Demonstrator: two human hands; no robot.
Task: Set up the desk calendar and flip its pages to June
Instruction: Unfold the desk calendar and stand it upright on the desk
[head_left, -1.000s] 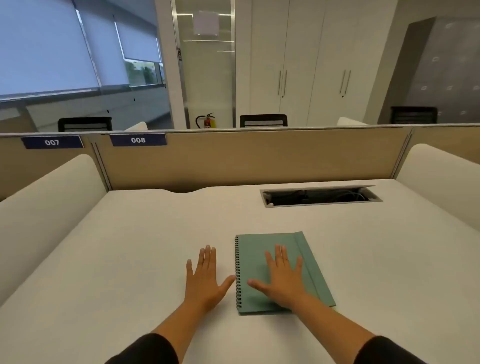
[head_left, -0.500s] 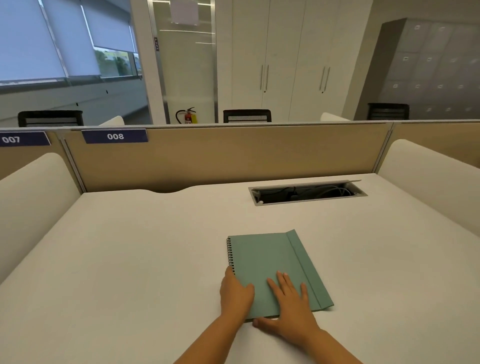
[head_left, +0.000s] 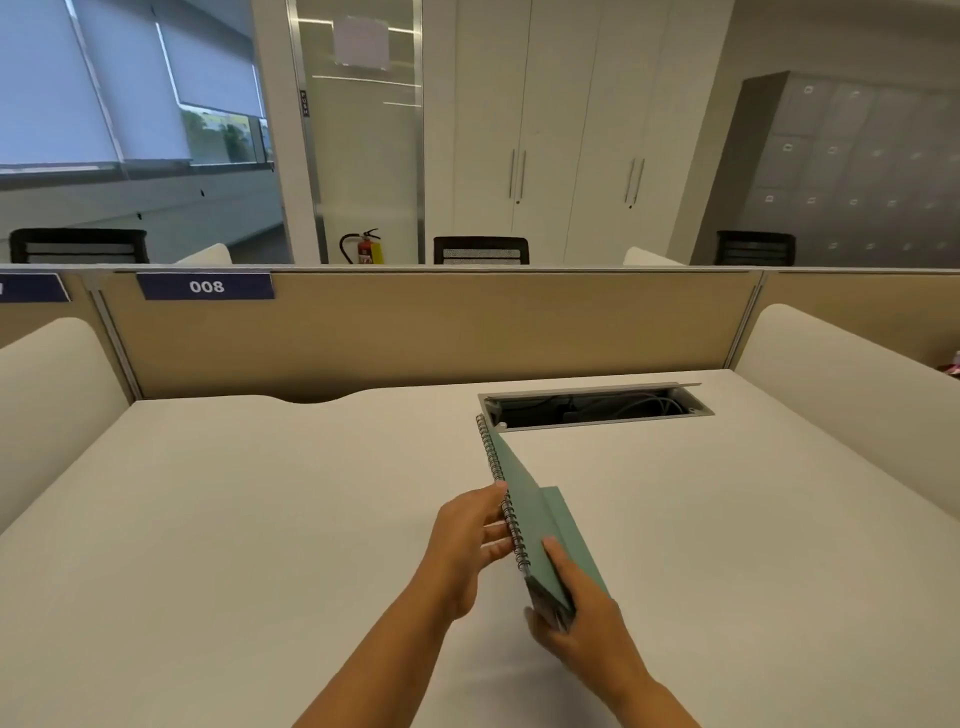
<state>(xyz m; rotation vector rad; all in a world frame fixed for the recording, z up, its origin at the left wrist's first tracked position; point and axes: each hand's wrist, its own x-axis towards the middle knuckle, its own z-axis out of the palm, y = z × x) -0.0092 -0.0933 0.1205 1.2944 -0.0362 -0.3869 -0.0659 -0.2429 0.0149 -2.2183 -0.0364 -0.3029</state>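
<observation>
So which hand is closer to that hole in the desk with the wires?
Left. The left hand holds the calendar's spiral edge, nearer the cable hole. The right hand grips its near corner, farther back.

A big white desk (head_left: 234, 519) is filling the bottom of the view. Near its far edge, toward the right, a long open slot (head_left: 597, 406) is showing dark cables inside. A tan wall panel (head_left: 441, 332) is standing along the far edge, and a blue sign (head_left: 206, 286) reading 008 is sticking on it near the far left corner. Soft white side walls (head_left: 49, 395) are standing at the left and right edges. Behind the panel, black chairs (head_left: 480, 250) are peeking up, a red fire extinguisher (head_left: 363, 247) is sitting on the floor, and tall white cupboards (head_left: 571, 130) are standing.
</observation>
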